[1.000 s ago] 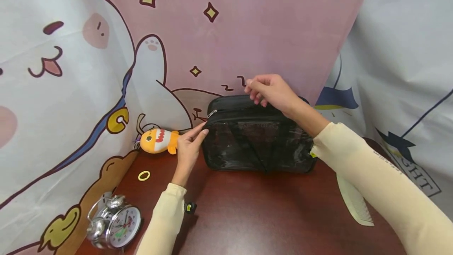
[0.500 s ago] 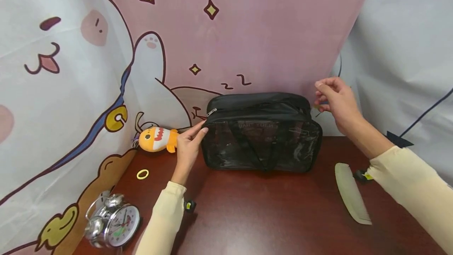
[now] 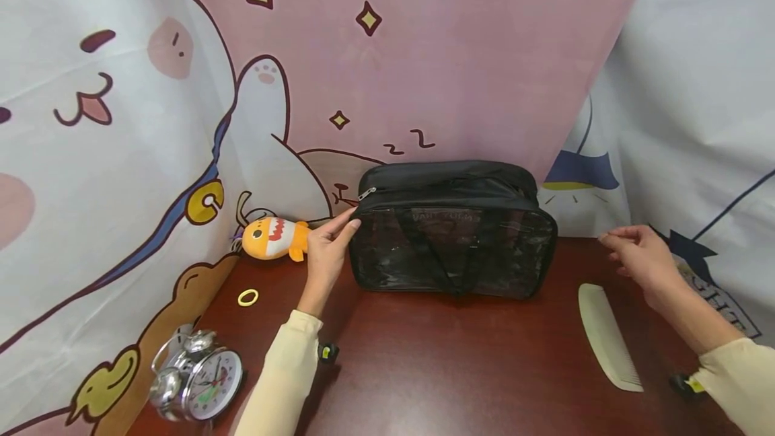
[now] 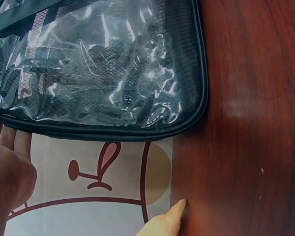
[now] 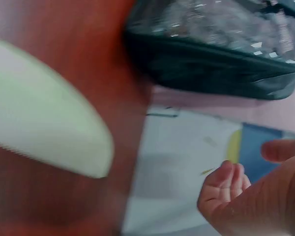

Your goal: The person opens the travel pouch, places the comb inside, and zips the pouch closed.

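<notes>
A black bag with a see-through front panel and straps stands upright against the back wall. Its silver zipper pull sits at the top left end. With thumb and fingers, my left hand pinches the bag's upper left edge; the left wrist view shows the fingers behind that edge. My right hand hovers to the right of the bag, fingers loosely bent and holding nothing. Below it on the table lies a pale green comb, also blurred in the right wrist view.
An orange and white shark plush lies left of the left hand. A yellow ring and a silver twin-bell alarm clock are on the table's left side. Printed cloth walls in the back and sides.
My right hand has moved from above the bag's top rightward and down, past its right end toward the comb. The left hand keeps its hold on the bag's edge.
</notes>
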Available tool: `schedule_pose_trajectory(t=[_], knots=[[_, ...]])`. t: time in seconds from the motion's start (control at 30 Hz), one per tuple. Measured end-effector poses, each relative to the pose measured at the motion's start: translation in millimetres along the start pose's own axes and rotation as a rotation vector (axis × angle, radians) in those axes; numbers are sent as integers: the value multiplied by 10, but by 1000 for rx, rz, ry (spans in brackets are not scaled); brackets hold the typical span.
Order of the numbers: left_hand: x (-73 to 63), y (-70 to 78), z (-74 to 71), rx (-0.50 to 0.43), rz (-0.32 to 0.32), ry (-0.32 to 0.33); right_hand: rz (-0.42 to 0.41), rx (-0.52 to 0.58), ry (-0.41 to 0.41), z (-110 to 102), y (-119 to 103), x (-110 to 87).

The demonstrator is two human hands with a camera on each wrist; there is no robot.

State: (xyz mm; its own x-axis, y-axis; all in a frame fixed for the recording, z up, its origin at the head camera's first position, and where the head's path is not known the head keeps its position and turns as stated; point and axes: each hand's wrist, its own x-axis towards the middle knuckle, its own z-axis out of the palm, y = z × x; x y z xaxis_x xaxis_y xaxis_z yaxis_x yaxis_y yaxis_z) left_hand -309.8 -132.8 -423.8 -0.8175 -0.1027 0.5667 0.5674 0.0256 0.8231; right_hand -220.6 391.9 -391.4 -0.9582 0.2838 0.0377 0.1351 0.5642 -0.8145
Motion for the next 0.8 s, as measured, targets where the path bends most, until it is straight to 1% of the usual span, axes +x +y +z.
schedule_pose_trajectory(t=[0.07, 0.13, 0.27, 0.4, 0.53, 0.63, 0.7, 0.77, 0.8], knots=[[-1, -3, 2, 1, -4, -1, 45, -90, -47, -4, 192, -22], [-3, -7, 2, 2, -5, 0, 89, -148, -109, -9, 353, -48], [-5, -14, 3, 7, -2, 5, 153, -187, -220, -19, 592, -98], [-3, 1, 0, 1, -2, 0, 211, -202, -271, 8, 739, -160], [-4, 26, -3, -13, -10, -11, 256, -199, -288, 29, 816, -228], [25, 80, -30, 21, 39, -20, 264, -191, -276, 35, 838, -270], [96, 151, -27, 54, 86, -7, 270, -189, -259, 35, 856, -290], [212, 265, 8, 89, 132, 6, 266, -192, -247, 33, 878, -307], [283, 336, 42, 100, 144, 6, 263, -192, -238, 32, 893, -312]])
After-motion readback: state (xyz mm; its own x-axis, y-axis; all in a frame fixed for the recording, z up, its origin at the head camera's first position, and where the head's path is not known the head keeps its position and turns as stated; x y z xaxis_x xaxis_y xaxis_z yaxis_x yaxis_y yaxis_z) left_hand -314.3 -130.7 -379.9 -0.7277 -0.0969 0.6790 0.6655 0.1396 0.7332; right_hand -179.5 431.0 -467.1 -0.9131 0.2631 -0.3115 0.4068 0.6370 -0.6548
